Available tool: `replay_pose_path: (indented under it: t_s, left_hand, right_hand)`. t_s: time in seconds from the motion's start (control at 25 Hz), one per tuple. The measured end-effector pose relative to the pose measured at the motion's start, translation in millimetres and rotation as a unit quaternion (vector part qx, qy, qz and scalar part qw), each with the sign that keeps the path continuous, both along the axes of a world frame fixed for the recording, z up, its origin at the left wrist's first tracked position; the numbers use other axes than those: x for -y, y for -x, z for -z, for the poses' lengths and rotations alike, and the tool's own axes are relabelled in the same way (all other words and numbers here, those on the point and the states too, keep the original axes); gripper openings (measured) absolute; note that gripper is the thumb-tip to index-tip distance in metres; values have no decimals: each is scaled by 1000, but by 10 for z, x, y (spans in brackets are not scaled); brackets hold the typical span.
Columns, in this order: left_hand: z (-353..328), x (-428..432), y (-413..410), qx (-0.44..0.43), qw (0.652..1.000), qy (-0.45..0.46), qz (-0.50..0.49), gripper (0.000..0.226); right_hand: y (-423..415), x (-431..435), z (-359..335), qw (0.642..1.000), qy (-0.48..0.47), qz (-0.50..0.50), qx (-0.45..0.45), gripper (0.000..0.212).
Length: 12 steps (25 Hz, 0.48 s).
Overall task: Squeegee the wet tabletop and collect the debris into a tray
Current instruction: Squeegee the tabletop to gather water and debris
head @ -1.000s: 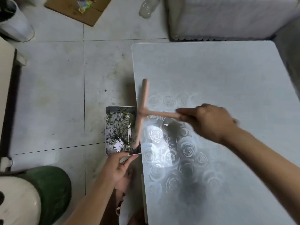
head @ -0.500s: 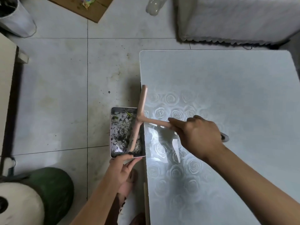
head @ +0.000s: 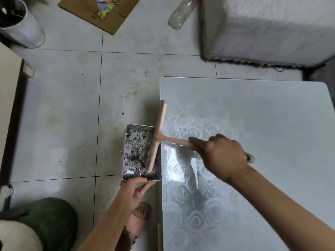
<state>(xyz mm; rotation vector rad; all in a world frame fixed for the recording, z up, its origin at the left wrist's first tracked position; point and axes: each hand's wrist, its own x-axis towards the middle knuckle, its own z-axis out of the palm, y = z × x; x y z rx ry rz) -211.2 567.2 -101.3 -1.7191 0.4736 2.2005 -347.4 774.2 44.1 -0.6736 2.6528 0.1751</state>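
Observation:
A pale pink T-shaped squeegee lies across the left edge of the white rose-patterned tabletop. Its blade's lower end hangs over a shallow metal tray full of dark wet debris. My right hand grips the squeegee's handle above the table. My left hand holds the tray by its near rim, level with and against the table's left edge. A wet shiny streak shows on the table under my right hand.
The tiled floor to the left carries scattered dark specks. A clear plastic bottle and cardboard lie at the far side, a white covered block beyond the table. A green and white object sits near left, my sandalled foot below the tray.
The squeegee blade has slid a little left, out over the tray, and the tray was brought tight against the table edge. Both hands keep their hold.

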Motion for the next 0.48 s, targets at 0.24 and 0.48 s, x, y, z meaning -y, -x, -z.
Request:
replay_pose_path:
  t_s: [0.24,0.48]
  left_hand:
    - [10,128,280,3,1000,-4,11,42]
    - [64,173,591,-1,1000,8,9,51]
  right_hand:
    - [527,-556,-299,997,9,74,-6,35]
    - [756,-244,-113,998,-4,51,48,37]
